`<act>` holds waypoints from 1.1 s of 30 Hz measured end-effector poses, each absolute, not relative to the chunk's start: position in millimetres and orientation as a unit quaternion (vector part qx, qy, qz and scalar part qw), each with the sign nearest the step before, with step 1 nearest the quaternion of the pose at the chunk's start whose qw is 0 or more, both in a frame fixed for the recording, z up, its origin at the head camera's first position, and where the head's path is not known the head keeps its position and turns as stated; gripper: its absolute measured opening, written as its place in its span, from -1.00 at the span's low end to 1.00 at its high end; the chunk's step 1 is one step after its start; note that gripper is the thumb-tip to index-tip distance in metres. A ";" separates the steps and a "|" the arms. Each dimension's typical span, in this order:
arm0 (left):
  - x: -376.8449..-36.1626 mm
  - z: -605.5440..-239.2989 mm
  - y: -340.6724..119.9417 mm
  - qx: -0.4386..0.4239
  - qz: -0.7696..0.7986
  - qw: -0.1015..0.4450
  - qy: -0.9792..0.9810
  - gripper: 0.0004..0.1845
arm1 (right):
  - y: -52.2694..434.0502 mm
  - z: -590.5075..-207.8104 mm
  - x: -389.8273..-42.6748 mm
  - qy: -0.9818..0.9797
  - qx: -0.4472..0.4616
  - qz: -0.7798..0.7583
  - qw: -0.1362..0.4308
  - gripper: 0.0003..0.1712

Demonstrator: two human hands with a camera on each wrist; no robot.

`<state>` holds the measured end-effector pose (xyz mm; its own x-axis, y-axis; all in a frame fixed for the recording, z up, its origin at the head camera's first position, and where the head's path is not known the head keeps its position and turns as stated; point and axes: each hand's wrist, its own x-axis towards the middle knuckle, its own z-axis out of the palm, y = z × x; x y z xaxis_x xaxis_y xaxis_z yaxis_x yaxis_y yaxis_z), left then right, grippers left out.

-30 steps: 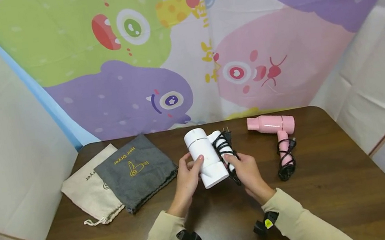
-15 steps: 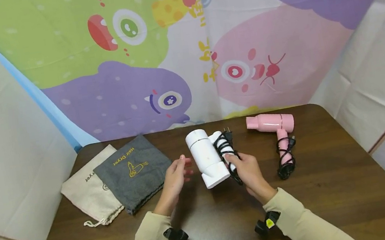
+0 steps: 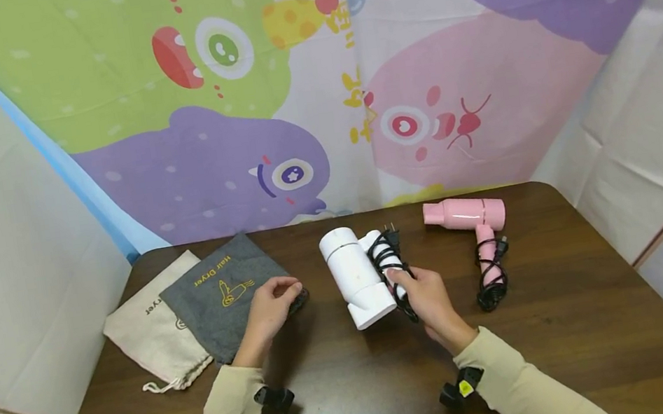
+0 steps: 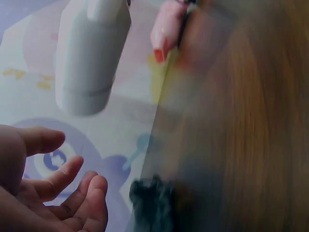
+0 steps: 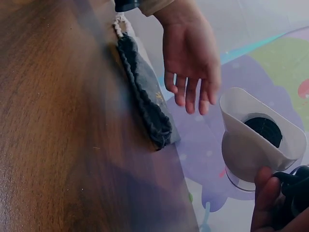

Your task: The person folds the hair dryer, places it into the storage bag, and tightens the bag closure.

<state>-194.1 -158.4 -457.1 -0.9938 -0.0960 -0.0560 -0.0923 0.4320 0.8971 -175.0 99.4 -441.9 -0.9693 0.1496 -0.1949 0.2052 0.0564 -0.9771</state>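
A white hair dryer stands tipped on the brown table, its black cord wound round the folded handle. My right hand grips that handle and cord from the right; its thumb shows beside the dryer's nozzle. My left hand is off the dryer and hovers with relaxed, empty fingers over the right corner of a grey drawstring bag. In the left wrist view the left hand holds nothing, with the white dryer beyond it.
A beige bag lies partly under the grey one at the left. A pink hair dryer with its black cord lies at the back right. Cartoon-printed fabric walls the table's far edge.
My left hand let go of the white dryer and moved left to the grey bag's corner. The right hand kept its grip, and the dryer barely shifted.
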 end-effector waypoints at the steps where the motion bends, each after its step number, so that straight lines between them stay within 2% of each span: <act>1: -195.0 -457.9 -162.3 0.053 -0.511 0.006 -0.858 -0.72 | 99.7 -441.9 -175.1 0.726 0.122 -0.676 0.021 -0.64; 7: -197.6 -463.5 -189.5 0.038 -0.414 0.020 -0.909 -0.74 | 100.8 -442.0 -175.7 0.725 0.122 -0.678 0.025 -0.63; 17: -192.5 -467.9 -220.3 0.041 -0.283 0.004 -0.958 -0.79 | 102.9 -445.5 -174.6 0.719 0.122 -0.684 0.022 -0.64; 33: -188.9 -479.7 -231.8 -0.033 -0.238 -0.036 -0.970 -0.62 | 102.6 -443.0 -174.4 0.715 0.121 -0.688 0.023 -0.65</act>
<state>-188.9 -231.8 -479.7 -0.9952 0.0813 -0.0548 0.0467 0.8843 0.4645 -174.4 102.6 -443.0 -0.9697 0.1416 -0.1992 0.2046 0.0245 -0.9785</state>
